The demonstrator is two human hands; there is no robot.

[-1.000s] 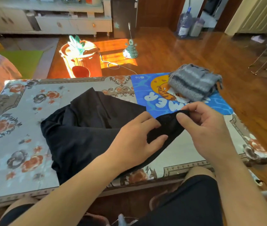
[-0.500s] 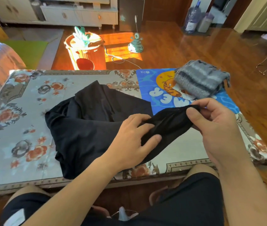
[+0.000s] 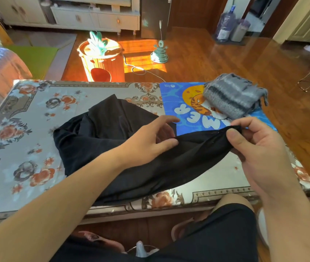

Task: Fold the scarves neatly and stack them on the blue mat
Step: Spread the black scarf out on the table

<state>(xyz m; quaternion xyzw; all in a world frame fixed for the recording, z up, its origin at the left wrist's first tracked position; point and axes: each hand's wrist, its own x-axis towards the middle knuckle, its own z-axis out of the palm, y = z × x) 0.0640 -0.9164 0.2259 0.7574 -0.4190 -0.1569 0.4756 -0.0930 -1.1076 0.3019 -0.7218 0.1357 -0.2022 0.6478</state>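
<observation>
A big black scarf (image 3: 101,140) lies bunched up on the flowery table, one end lifted up. A fuzzy gray striped scarf (image 3: 233,97) sits folded on the far side of the blue mat (image 3: 171,95).

The table (image 3: 36,129) carries a mat (image 3: 171,95) at its far right corner. A folded scarf (image 3: 233,95) lies on the mat, toward the mat's far right part, with its right end reaching the table's right edge. A second, unfolded scarf (image 3: 97,137) lies across the table's middle, from centre to the near edge, left of the mat. Its right end is raised off the table between the left hand (image 3: 150,142) and the right hand (image 3: 260,148), near the mat's near edge. The left hand rests on this scarf.

Behind the table's far edge, a barrel (image 3: 103,61) stands on the floor, with a small stand (image 3: 159,53) to its right.
</observation>
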